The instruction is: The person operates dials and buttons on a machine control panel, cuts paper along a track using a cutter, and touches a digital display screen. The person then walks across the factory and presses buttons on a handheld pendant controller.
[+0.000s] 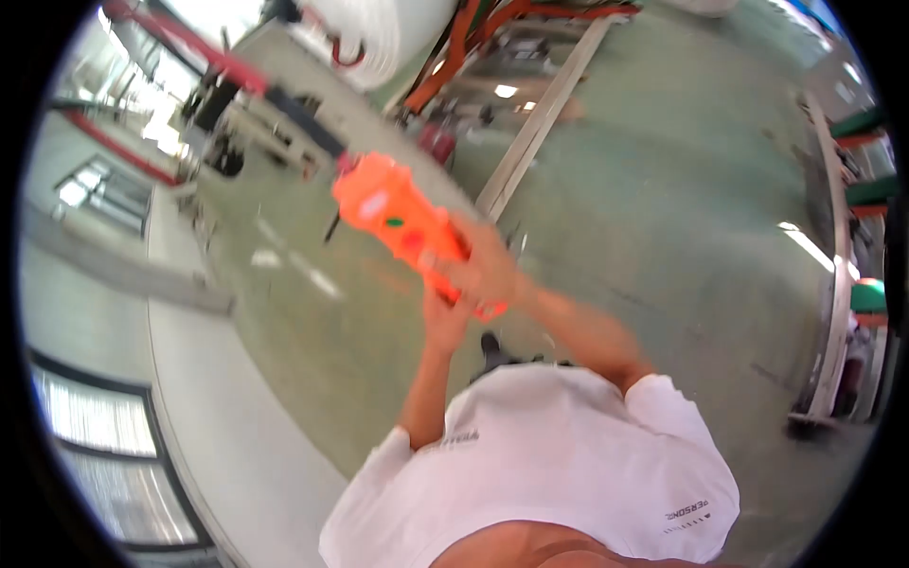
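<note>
An orange crane pendant control (383, 204), with a green button and a red one on its face, is held out in front of me, tilted toward the upper left. My right hand (488, 270) wraps round its lower part, with the thumb across the front. My left hand (447, 310) grips the bottom end from below, its fingers partly hidden behind the housing. From the top of the pendant, a dark and red cable (303, 118) runs to the upper left. Motion blurs both hands somewhat.
Green floor (682, 208) spreads around me. A white wall (227, 407) with windows stands on the left. Ahead are an orange metal frame (454, 57) and a large white roll (388, 38). A rack (828, 256) with green and orange parts stands at right.
</note>
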Motion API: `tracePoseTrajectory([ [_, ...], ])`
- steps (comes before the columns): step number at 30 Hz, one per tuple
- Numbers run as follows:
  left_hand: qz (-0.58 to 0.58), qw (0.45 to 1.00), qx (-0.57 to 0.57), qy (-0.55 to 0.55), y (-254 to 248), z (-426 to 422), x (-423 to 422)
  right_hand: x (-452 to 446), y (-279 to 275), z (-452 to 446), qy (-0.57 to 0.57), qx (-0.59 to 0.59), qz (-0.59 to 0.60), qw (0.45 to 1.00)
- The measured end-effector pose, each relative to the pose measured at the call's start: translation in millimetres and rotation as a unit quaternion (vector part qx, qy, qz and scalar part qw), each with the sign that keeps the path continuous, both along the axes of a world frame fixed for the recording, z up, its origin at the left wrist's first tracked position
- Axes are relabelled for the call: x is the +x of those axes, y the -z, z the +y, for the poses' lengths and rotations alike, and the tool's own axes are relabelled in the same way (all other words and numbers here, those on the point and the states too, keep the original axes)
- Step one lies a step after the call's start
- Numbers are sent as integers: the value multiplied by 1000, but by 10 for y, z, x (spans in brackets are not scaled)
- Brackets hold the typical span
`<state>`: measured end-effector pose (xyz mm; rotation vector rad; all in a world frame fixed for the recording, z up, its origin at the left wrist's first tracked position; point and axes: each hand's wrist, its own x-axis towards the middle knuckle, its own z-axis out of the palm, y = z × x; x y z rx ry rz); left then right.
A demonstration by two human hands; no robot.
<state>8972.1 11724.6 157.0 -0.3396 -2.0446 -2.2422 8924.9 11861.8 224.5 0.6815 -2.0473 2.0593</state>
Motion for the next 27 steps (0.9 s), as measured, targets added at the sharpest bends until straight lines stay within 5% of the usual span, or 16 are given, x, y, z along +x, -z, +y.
tracePoseTrajectory([
  [5, -25, 999, -4, -32, -146, 96, 38, -53, -14, -34, -131, -135, -61, 980],
  [14, -31, 999, -3, -11, -214, 18, -30, -199, -43, -109, -76, -62, -27, 995],
  [21, 30, 998, -42, -38, 192, -119, -16, -116, -19, -55, -72, 67, 11, 995],
  [27, 55, 997, -29, -43, 3, -103, -9, -86, -119, -121, -84, -14, 2, 996],
])
